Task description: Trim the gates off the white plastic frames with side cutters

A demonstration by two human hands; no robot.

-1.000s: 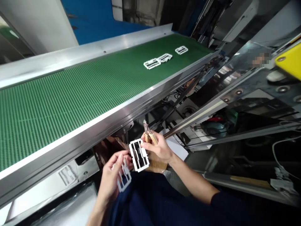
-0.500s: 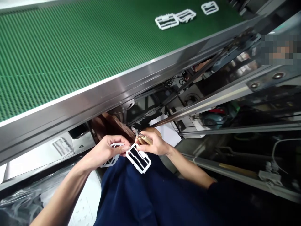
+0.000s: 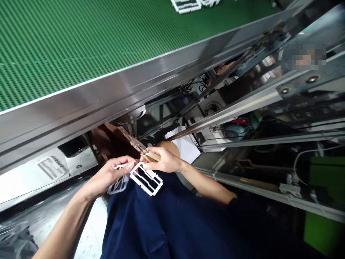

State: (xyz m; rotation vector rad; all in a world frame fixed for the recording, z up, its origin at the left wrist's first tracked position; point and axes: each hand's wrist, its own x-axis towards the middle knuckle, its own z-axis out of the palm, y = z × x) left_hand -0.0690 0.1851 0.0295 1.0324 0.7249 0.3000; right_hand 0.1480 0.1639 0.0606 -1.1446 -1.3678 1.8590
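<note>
My left hand (image 3: 114, 172) pinches a white plastic frame (image 3: 151, 174) by its upper left corner, in front of my dark blue clothing. The frame has long slots and small tabs along its edges. Another white frame (image 3: 110, 189) shows partly behind my left fingers; whether the two are joined I cannot tell. Closed around the yellowish handles of cutting pliers (image 3: 151, 157) is my right hand (image 3: 168, 160). Its fingers lie at the top of the front frame, and the pliers' jaws point up and left, away from it.
Above runs a green ribbed conveyor belt (image 3: 94, 39) with a metal side rail (image 3: 121, 84); white frames (image 3: 186, 6) lie at its far edge. A printed sheet showing a frame (image 3: 52, 168) is at left, above clear plastic film (image 3: 16, 230). Metal bars (image 3: 237, 104) cross the right side.
The view has shifted, so belt and rail sit higher. The front frame has tilted flatter, and the pliers have turned further to the left. Both hands keep their holds.
</note>
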